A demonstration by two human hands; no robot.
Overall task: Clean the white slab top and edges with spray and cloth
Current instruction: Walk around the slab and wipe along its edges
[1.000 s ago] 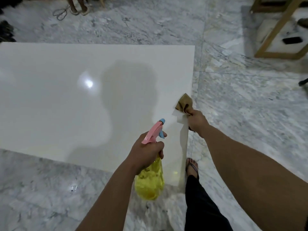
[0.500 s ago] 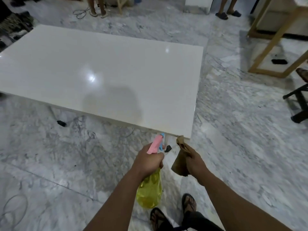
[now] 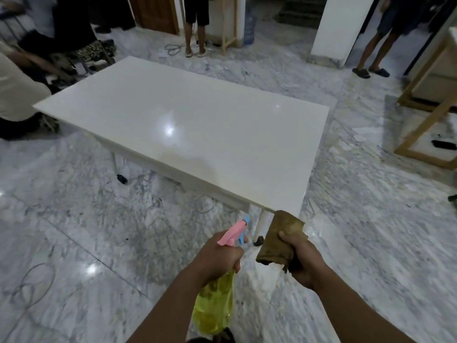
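The white slab (image 3: 197, 125) lies flat on thin white legs, glossy, stretching away from its near right corner just ahead of my hands. My left hand (image 3: 217, 256) grips the neck of a yellow spray bottle (image 3: 215, 308) with a pink and blue trigger head that points toward the slab's near corner. My right hand (image 3: 300, 258) holds a folded brown cloth (image 3: 279, 238) upright, just below and in front of that corner, apart from the slab.
Grey-veined marble floor (image 3: 99, 231) surrounds the slab. People stand at the back and crouch at the far left (image 3: 14, 95). A wooden frame (image 3: 425, 112) stands at the right. Cables lie on the floor at the lower left (image 3: 34, 285) and under the slab.
I have stepped back from the slab's right edge. My right hand has lifted the cloth off the edge and both hands now sit in front of the near corner.
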